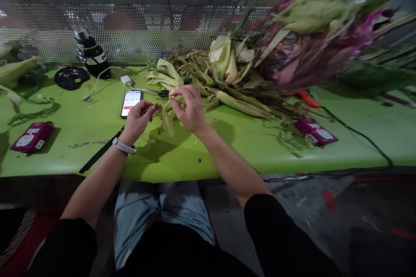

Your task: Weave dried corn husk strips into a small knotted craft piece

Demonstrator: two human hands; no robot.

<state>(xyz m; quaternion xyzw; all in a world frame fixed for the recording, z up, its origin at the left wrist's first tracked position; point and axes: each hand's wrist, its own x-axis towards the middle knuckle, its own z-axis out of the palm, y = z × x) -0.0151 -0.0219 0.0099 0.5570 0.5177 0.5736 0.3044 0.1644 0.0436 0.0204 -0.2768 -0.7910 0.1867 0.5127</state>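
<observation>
My left hand (pixel 141 117) is closed in a pinch beside the phone, fingertips turned toward my other hand. Whatever it pinches is too small to make out. Thumb and fingers of my right hand (pixel 189 106) also press together, around a small pale bit that I cannot name. Between both hands, a blurred pale-green strip of corn husk (pixel 167 122) hangs or lies over the table; which hand it touches is unclear. Just behind my right fingertips rests a peeled-back bunch of corn husk (pixel 171 74). The phone (pixel 130 100) shows a running timer.
A heap of husks (pixel 227 86) spreads behind, beside a large pink bag (pixel 292 60). Purple boxes (pixel 32 137) (pixel 315 131) sit at both sides of the green table (pixel 175 164). A black bottle (pixel 92 56), a white charger (pixel 126 80) and a black strap (pixel 100 152) lie leftward.
</observation>
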